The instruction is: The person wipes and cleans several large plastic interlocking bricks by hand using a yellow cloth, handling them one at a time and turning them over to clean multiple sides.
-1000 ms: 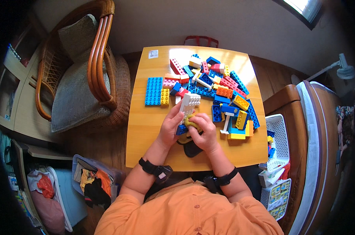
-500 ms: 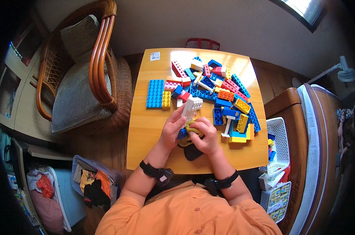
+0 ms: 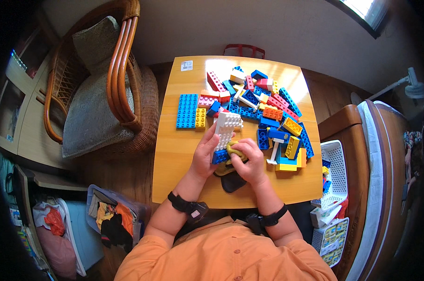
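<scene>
My left hand (image 3: 205, 153) is closed around a built piece of white studded bricks (image 3: 225, 129) with a blue brick (image 3: 219, 157) at its lower end. The white part points away from me, studs facing up and right. Close against its right side, my right hand (image 3: 250, 161) pinches an olive-yellow curved thing (image 3: 235, 150) whose kind I cannot make out. Below both hands a dark rounded flat thing (image 3: 233, 182) lies over the table near its front; the hands partly cover it.
Loose bricks in several colours (image 3: 268, 112) are heaped on the wooden table (image 3: 174, 164), beyond and right of my hands. A blue studded plate (image 3: 187, 111) lies at the left. White baskets (image 3: 336, 173) stand right of the table, a wicker chair (image 3: 99, 107) left.
The white piece has turned in my left hand, so more of its studded side and the blue brick show. My right hand has moved slightly right, still pinching the olive-yellow thing.
</scene>
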Tool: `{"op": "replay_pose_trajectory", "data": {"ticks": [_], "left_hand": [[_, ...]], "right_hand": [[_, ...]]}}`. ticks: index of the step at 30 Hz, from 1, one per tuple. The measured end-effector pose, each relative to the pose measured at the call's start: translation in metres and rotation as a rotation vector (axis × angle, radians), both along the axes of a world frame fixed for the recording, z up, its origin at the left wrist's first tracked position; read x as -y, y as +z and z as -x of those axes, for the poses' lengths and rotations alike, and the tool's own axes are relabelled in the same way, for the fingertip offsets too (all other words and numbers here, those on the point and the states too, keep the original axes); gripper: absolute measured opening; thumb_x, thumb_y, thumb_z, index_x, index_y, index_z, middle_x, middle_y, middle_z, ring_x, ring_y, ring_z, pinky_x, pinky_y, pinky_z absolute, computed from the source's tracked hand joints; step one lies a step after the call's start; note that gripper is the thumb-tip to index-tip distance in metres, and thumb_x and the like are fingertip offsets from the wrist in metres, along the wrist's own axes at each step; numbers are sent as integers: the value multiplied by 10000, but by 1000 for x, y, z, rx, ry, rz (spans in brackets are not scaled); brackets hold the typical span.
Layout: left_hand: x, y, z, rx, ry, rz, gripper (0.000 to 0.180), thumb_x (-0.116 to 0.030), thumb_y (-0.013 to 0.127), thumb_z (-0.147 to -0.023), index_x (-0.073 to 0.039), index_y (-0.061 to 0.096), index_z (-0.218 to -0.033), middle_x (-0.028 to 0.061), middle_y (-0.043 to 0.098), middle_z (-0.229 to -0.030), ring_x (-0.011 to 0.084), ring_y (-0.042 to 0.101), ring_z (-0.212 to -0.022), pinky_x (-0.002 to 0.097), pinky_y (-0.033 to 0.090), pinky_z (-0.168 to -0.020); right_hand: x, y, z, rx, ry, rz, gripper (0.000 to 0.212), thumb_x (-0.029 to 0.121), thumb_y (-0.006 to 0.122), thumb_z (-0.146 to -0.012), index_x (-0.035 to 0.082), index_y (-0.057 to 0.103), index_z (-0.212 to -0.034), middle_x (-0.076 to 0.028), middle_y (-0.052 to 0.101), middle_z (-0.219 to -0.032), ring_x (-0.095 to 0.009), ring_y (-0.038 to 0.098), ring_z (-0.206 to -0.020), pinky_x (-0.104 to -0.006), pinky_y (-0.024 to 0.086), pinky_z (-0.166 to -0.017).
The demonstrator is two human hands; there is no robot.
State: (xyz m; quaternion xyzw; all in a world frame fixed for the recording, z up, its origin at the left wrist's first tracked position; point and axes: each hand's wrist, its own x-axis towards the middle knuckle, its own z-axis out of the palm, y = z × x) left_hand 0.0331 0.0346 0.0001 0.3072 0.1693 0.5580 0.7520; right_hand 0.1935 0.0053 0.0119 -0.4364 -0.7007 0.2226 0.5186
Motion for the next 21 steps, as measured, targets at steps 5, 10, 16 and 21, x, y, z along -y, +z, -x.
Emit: {"op": "replay_pose_trajectory", "data": {"ticks": [5,10,16,21], "left_hand": [[-1,0,-1,13,62,15,523,-202,474,-1047,-66,328,-1530,152,528,-1401,257,554,-1250,394,483,-1039],[-1,-2,-3,-104,148,-19,525,-186,480,-1049,-72,325,-1537,122,526,-1404,222,552,-1232,370,470,-1033],[-2,2,-3,-170,255,-20,534,-271,484,-1048,-75,338,-1523,131,542,-1382,222,575,-1196,363,494,-1000],[-4,5,1,-61,205,34,552,-377,470,-1041,-68,360,-1485,146,563,-1348,239,611,-1150,372,533,-944]], "right_hand": [[5,1,5,-30,-39,-41,227,19,743,-741,22,706,-965,-161,647,-969,-315,659,-867,-365,541,-767],[6,7,14,52,103,-164,326,28,800,-716,102,748,-1029,-132,644,-1010,-308,677,-838,-363,568,-701],[4,4,10,66,187,-195,230,33,774,-672,101,735,-888,-124,650,-949,-302,675,-773,-361,564,-652],[6,0,6,-13,12,-137,225,14,745,-675,72,728,-891,-141,646,-938,-302,678,-791,-360,565,-692]]}}
